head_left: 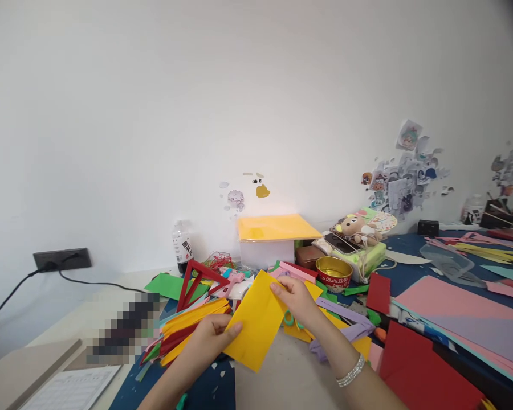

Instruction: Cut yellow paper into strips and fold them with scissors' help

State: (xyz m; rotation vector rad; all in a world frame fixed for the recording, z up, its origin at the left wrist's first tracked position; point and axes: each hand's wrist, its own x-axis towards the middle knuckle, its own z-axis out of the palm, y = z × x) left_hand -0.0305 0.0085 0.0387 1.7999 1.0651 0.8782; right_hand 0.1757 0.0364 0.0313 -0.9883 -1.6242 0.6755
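A rectangular piece of yellow paper (256, 324) is held up at a tilt above the table. My left hand (209, 341) pinches its lower left edge, the thumb lying on the front face. At the upper right edge my right hand (297, 299) grips it between thumb and fingers; a silver bracelet circles that wrist. Behind my right hand lie green-handled scissors (294, 320), partly hidden, on more yellow paper. Beside my left hand is a bundle of folded paper strips (183, 330) in yellow, red and green.
A red triangular frame (196, 285), a bottle (182, 247) and a gold-red tin (333, 273) stand toward the wall. Red card (423, 364) and pink sheets (465, 319) lie at right. Purple strips (346, 324) are near my right forearm. A black power strip (62, 259) is at left.
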